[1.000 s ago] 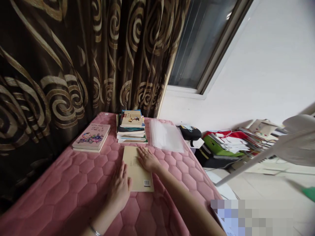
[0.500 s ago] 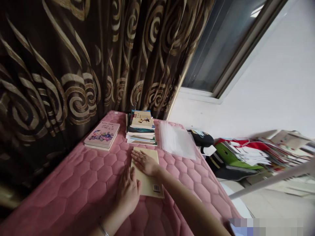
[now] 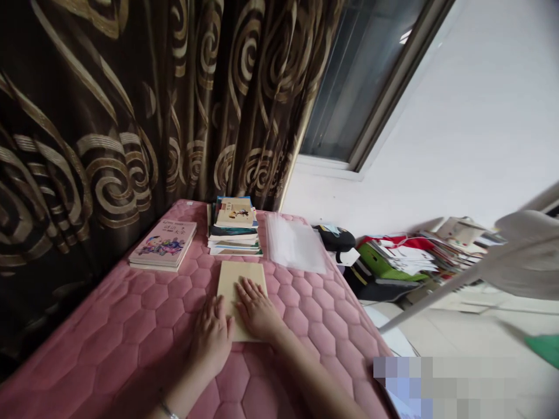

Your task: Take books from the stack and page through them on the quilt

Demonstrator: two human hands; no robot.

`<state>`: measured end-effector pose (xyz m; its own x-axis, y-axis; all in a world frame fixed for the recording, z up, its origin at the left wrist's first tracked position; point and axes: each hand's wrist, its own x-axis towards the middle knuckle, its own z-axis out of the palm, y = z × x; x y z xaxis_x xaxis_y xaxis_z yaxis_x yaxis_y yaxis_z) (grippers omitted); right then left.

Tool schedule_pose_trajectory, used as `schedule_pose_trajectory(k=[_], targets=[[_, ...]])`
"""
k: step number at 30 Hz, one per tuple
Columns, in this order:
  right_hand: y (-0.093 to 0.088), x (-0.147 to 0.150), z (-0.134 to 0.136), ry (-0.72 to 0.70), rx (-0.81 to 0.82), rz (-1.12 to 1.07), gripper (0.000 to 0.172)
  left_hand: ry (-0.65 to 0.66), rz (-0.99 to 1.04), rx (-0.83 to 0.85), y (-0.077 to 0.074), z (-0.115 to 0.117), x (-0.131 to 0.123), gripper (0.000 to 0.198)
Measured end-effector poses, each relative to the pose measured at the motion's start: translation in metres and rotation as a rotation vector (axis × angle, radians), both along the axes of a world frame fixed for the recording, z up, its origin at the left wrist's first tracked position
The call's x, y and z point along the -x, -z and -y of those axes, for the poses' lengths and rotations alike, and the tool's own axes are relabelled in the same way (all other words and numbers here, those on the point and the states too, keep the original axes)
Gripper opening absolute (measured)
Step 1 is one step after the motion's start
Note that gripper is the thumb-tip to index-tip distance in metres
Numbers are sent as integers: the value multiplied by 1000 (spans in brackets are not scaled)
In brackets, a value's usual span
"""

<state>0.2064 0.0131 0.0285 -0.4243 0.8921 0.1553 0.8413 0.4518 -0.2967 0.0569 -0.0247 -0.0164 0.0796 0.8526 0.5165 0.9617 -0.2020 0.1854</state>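
Note:
A cream-coloured book (image 3: 241, 273) lies flat on the pink quilted mattress (image 3: 166, 326), its plain cover facing up. My right hand (image 3: 255, 308) rests palm down on the book's cover, fingers spread and stretched forward, hiding part of its lower right side. Along the book's left edge is my left hand (image 3: 212, 334), laid flat with its fingers stretched out; the fingertips are at the lower left edge. Neither hand grips anything.
Beyond the book stand a stack of books (image 3: 236, 227) and, to the left, a pile of pink-covered books (image 3: 163, 244). Clear plastic sleeves (image 3: 294, 244) lie at the back right. A patterned curtain (image 3: 174, 105) hangs behind. Off the right side are bags and papers (image 3: 397, 259) and a white fan (image 3: 528, 250).
My right hand has slid down from the book's upper left to its lower right part. My left hand stays beside the left edge. The view has turned to the right.

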Motion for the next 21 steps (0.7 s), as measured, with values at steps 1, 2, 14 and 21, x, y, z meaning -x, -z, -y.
schedule_pose_trajectory(k=[1,2,14,21], targets=[[0,-3,8,38,-6,-4,53,-5,16,24,-3,0,0,41],[1,-5,13,74,-9,-5,52,-11,33,53,-6,1,0,41],[-1,-2,23,141,-13,-47,50,-126,865,657,-48,-30,28,40],[2,-3,22,137,-13,-99,49,-4,1129,934,-77,-19,25,33]])
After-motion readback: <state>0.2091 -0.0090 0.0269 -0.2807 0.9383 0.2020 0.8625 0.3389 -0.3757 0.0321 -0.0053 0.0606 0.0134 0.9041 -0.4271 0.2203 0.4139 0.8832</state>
